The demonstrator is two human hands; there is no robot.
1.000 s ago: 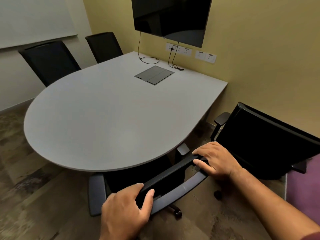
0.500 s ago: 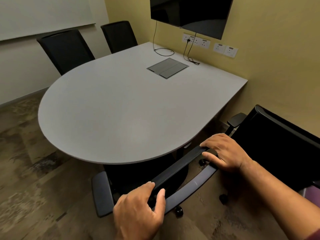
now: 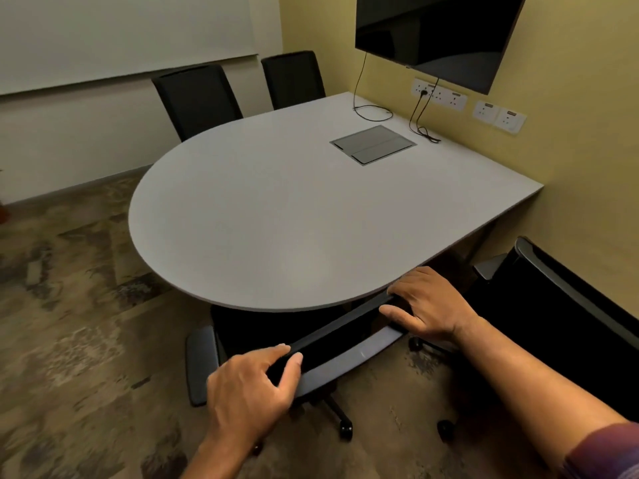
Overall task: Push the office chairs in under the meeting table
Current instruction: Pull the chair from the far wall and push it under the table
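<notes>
In the head view, the left hand (image 3: 247,388) and right hand (image 3: 428,305) each curl their fingers over the top edge of the near chair's backrest (image 3: 340,335), its seat tucked under the grey meeting table (image 3: 276,219).

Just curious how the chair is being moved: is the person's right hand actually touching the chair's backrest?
Touching. The head view shows the right hand lying on the top edge of the chair's backrest, fingers curled over it.
</notes>
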